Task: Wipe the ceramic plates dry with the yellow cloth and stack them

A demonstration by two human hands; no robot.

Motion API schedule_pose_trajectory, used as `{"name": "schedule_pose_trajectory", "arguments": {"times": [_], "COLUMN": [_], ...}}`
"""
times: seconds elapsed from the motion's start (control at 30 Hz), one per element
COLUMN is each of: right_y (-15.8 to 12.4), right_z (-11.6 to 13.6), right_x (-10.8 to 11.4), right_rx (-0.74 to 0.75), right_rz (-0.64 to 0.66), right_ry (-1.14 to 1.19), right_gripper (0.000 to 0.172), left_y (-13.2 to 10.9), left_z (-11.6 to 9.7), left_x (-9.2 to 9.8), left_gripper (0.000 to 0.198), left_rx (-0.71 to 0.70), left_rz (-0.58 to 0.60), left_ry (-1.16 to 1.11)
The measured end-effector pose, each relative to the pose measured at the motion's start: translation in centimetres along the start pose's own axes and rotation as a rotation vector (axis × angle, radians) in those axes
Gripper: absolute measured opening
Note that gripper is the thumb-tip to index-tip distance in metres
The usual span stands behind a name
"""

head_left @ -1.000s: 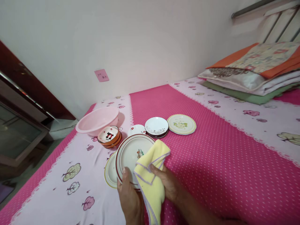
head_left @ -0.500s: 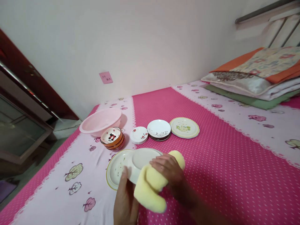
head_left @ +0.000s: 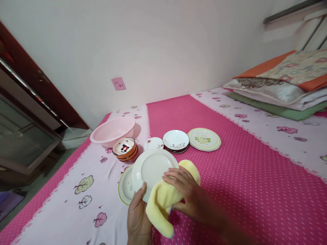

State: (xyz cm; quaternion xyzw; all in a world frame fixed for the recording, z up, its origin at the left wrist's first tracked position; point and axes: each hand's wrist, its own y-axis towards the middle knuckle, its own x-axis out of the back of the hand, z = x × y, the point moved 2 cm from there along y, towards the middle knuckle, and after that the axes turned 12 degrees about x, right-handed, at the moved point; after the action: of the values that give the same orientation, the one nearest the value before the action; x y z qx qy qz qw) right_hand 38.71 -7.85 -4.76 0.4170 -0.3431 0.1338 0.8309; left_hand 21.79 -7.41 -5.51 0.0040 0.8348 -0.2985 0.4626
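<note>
A white plate [head_left: 150, 166], its plain underside showing, is held tilted up by my left hand [head_left: 139, 211], thumb over the lower left rim. My right hand [head_left: 184, 185] presses a yellow cloth [head_left: 163, 200] against the plate's right edge, and the cloth hangs below it. Behind and left of the held plate, a yellow-rimmed plate [head_left: 125, 187] lies on the bedspread, partly covered. Just beyond the held plate are small flowered plates [head_left: 153, 143], partly hidden by it.
Stacked cat-pattern bowls [head_left: 124, 148] stand beside a pink basin [head_left: 113, 131] at the left. Dark-rimmed plates [head_left: 176, 140] and yellow-rimmed plates [head_left: 204, 139] lie farther back. Folded bedding [head_left: 278, 90] is piled at the right, and a wall [head_left: 163, 51] rises behind.
The held plate has been raised and tilted, showing more of its underside and covering part of the small flowered plates. My right hand and the cloth have shifted slightly along its edge.
</note>
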Motion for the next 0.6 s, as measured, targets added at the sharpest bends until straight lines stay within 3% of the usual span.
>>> {"name": "schedule_pose_trajectory", "arguments": {"times": [0.1,0.2,0.27,0.43,0.53,0.6], "right_y": [-0.1,-0.5,-0.9,-2.0,-1.6,-0.9], "right_z": [-0.3,-1.1,-1.8,-3.1,-1.8,-0.1], "right_x": [0.6,1.5,2.6,5.8,5.8,4.8], "right_rx": [-0.047,-0.129,-0.179,-0.301,-0.328,-0.259], "right_rz": [-0.076,-0.155,-0.242,-0.650,-0.723,-0.719], "right_ry": [0.106,0.163,0.145,-0.019,0.080,0.130], "right_gripper": [0.035,0.019,0.018,0.018,0.025,0.026], "left_y": [0.2,0.3,0.2,-0.2,-0.4,-0.6], "left_z": [0.2,0.7,1.0,1.4,2.0,2.8], "left_x": [0.7,0.6,0.2,-0.4,-0.7,-1.0], "left_gripper": [0.060,0.058,0.061,0.070,0.070,0.069], "left_rx": [0.011,-0.098,-0.168,-0.200,-0.169,-0.135], "left_rz": [-0.027,-0.109,-0.110,-0.057,-0.016,0.031], "left_ry": [-0.041,-0.035,-0.011,0.065,0.108,0.156]}}
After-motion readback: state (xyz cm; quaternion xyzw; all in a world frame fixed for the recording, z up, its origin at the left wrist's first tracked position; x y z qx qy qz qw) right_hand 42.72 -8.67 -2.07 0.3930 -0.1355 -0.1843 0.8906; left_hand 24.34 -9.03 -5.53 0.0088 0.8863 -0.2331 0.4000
